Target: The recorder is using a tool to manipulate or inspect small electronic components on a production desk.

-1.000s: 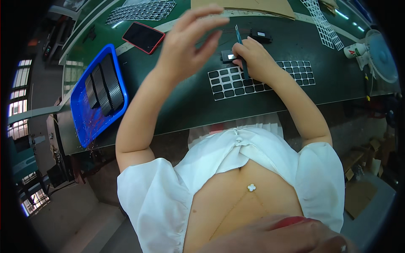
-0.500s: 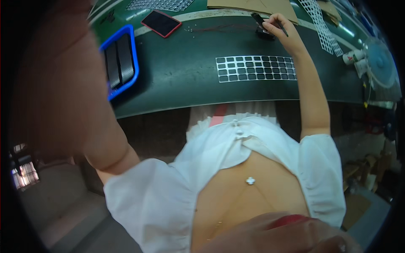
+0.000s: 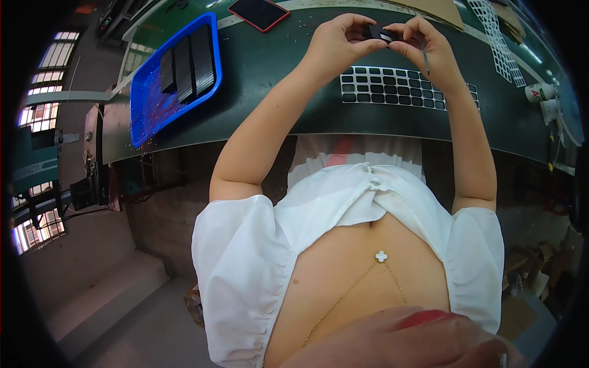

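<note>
Small black part (image 3: 379, 32) is pinched between both hands, held up just above the green surface (image 3: 276, 92). Left hand (image 3: 336, 42) has its grip clenched on the left end, right hand (image 3: 426, 46) grasps the right end and also has a thin dark tool (image 3: 424, 56) tucked in its fingers. Right below the hands lies a sheet of black squares (image 3: 399, 88). Off to the left sits a blue tray (image 3: 144, 110) with dark strips in it, and a red-edged phone (image 3: 260, 12) lies near the far edge.
</note>
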Available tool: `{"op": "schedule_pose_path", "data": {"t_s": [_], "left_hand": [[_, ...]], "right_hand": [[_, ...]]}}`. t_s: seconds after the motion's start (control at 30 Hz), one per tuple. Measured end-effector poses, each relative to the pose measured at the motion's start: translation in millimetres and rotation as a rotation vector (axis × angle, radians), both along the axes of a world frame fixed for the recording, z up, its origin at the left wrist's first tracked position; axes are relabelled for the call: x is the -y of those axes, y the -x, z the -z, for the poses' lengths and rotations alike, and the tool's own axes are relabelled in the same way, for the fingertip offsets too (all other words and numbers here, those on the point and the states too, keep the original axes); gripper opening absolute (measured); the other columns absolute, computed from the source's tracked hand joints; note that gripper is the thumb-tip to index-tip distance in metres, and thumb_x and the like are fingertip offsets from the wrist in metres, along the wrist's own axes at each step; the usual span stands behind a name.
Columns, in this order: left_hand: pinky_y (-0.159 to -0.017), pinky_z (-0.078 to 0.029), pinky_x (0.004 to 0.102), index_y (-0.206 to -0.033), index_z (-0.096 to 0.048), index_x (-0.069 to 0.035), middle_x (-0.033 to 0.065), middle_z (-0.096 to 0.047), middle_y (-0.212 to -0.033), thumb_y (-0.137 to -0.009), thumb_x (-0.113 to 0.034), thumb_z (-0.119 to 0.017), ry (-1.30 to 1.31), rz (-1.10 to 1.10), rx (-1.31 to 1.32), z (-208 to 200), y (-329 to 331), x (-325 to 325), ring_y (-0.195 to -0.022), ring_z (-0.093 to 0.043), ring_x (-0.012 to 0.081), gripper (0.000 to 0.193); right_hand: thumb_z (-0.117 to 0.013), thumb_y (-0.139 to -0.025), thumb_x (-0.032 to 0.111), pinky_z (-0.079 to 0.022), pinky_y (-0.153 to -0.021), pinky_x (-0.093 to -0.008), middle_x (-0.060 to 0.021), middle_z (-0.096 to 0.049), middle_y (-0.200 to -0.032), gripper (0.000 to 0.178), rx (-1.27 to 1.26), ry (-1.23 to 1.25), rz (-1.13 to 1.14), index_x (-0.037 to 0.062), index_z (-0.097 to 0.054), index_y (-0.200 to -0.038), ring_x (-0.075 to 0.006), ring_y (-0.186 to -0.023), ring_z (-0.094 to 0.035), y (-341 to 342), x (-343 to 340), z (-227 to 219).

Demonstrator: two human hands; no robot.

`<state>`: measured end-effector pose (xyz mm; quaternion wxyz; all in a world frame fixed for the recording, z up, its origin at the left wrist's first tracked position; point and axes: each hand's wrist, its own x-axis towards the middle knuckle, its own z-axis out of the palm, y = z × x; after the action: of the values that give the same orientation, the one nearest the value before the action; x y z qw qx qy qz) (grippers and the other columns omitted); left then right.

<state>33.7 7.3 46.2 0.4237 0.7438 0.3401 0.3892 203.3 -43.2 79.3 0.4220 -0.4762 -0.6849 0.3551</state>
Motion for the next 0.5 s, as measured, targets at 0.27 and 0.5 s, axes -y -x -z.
{"op": "schedule_pose_path", "data": {"t_s": [0.27, 0.5], "left_hand": [[-0.069, -0.043, 0.0229, -0.103, -0.047, 0.002, 0.0115, -0.055, -0.092, -0.065, -0.012, -0.063, 0.057, -0.017, -0.134, 9, 4, 0, -0.074, -0.055, 0.0193, 0.043], [-0.069, -0.041, 0.0252, -0.103, -0.049, 0.0, 0.0116, -0.054, -0.094, -0.066, -0.011, -0.06, -0.119, 0.068, -0.318, 29, 6, -12, -0.077, -0.054, 0.0239, 0.04]], "right_hand": [[-0.053, -0.067, -0.001, -0.038, -0.06, -0.022, -0.0061, -0.051, -0.075, 0.012, 0.356, -0.122, 0.446, 0.0034, -0.045, -0.075, -0.0136, -0.062, -0.046, -63, -30, 28], [-0.055, -0.065, -0.002, -0.035, -0.054, -0.0208, -0.0045, -0.049, -0.071, 0.016, 0.562, 0.004, 0.475, 0.0034, -0.046, -0.076, -0.0124, -0.056, -0.041, -76, -28, 46]]}}
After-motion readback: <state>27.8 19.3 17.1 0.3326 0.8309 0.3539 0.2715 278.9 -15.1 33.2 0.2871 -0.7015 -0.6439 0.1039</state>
